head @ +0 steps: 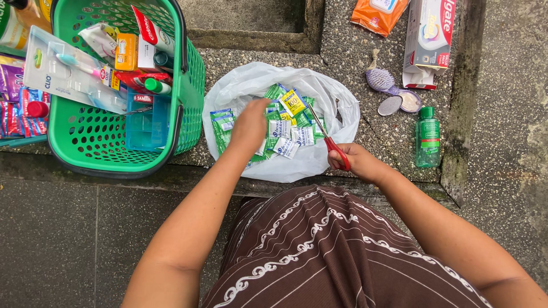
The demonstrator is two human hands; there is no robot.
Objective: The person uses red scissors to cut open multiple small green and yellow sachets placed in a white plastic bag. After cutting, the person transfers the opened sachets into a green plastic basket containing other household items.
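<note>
Pointing up-left, scissors (330, 138) in right hand (357, 161); left hand (249, 125) on sachets (285, 122).

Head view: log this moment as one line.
left hand: on sachets | right hand: holds red scissors, blades over sachets | sachets: on white bag | green basket: left of bag

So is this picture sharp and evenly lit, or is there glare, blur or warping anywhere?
Head view: soft, even daylight, no hard shadows. The white plastic bag looks bright but keeps its folds. The sachets and red-handled scissors are sharp. The green basket bows slightly near the edge, a wide-lens effect.
</note>
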